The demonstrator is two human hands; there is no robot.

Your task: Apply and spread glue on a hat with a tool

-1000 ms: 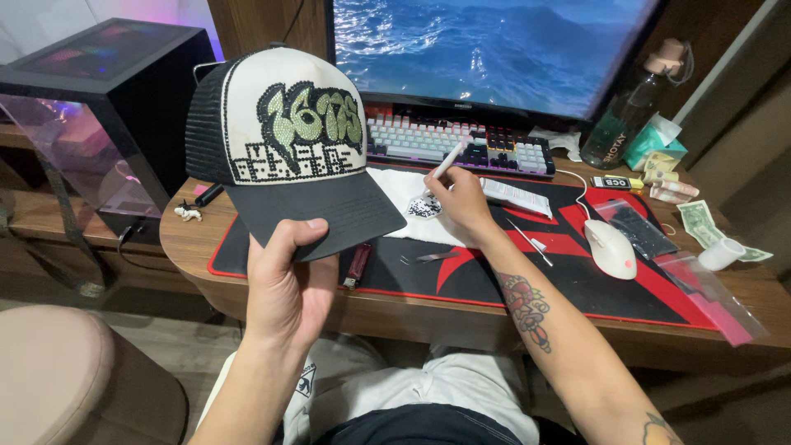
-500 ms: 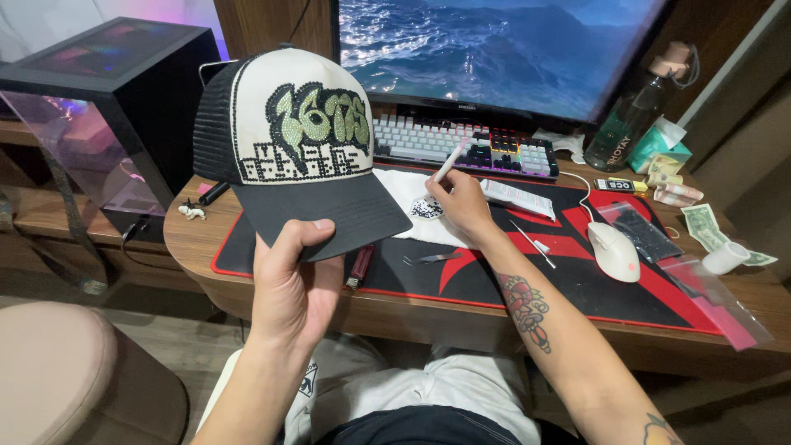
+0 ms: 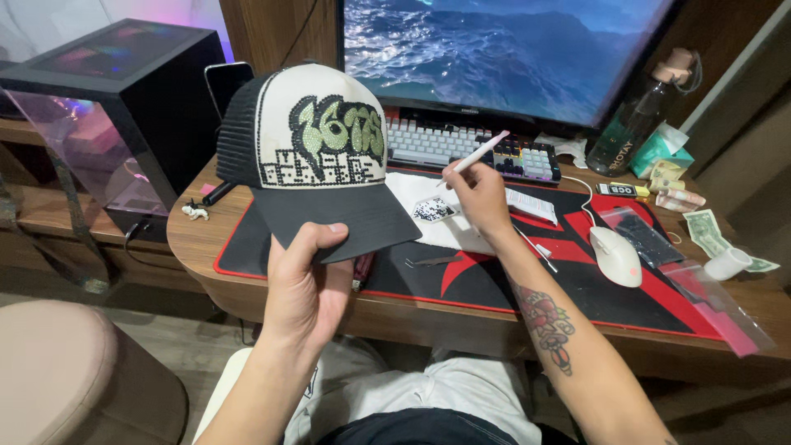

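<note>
Wooden desk (image 3: 206, 239), curved front edge, covered by one red-and-black mat (image 3: 577, 288). Left hand (image 3: 306, 288) pinches the dark brim of one cap (image 3: 317, 156), thumb on top, fingers hidden beneath; cap is held up over the desk's left part, brim pointing down toward the wearer, white front panel with green rhinestone lettering facing the camera (lettering too stylised to make out). Right hand (image 3: 478, 194) is closed around one white pen-like tool (image 3: 476, 153), long axis slanting up and to the right, lower tip hidden in the fingers. Hand rests over a white sheet (image 3: 420, 194) bearing one small tray (image 3: 434, 209) of dark specks. Further out: one keyboard (image 3: 437, 148), one mouse (image 3: 615, 255), one monitor (image 3: 511, 49) cut off at top, one bottle (image 3: 638, 124), two banknotes (image 3: 713, 235) partly covered.
</note>
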